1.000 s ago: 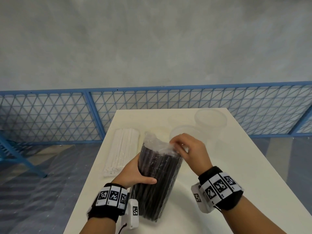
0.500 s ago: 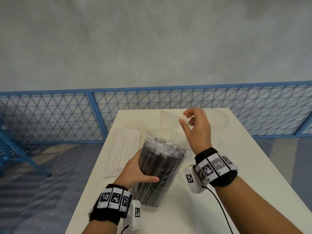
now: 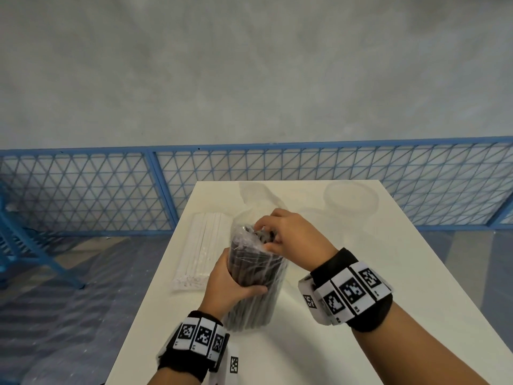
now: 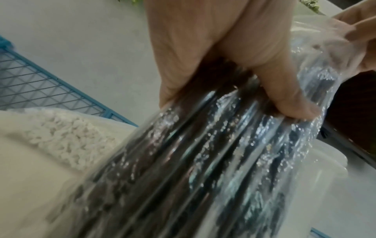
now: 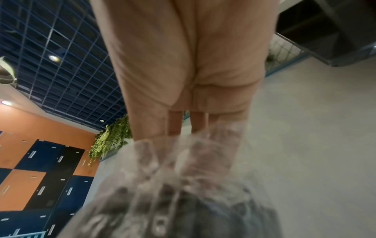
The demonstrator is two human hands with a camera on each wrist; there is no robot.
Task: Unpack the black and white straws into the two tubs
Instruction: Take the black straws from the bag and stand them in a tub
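Right fingers (image 3: 270,232) back pinching wrap (image 3: 249,240)

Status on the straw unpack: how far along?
Early. Done: nothing in either tub that I can see. In hand: left hand grips the black straw pack upright; right hand works at its wrap on top. Left: white straw pack lies untouched on the table.

No readable text or numbers.
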